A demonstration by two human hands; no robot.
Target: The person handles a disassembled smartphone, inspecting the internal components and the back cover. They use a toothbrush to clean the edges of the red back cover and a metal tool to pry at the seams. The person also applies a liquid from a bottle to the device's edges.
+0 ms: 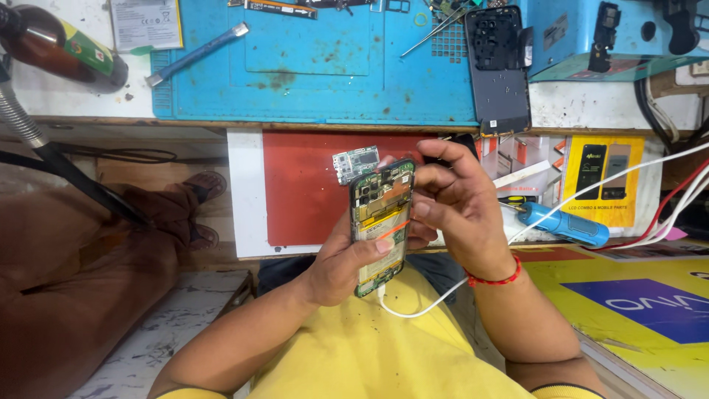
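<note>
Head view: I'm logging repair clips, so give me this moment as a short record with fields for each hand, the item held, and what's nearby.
left hand: left hand grips the opened phone from below, thumb on its face
right hand: right hand holds the phone's right edge, fingers curled at the top
phone: back off, boards showing, upright over the lap
behind phone: small circuit board over a red mat
bench: blue mat, back cover
right side: blue screwdriver, white cable
</note>
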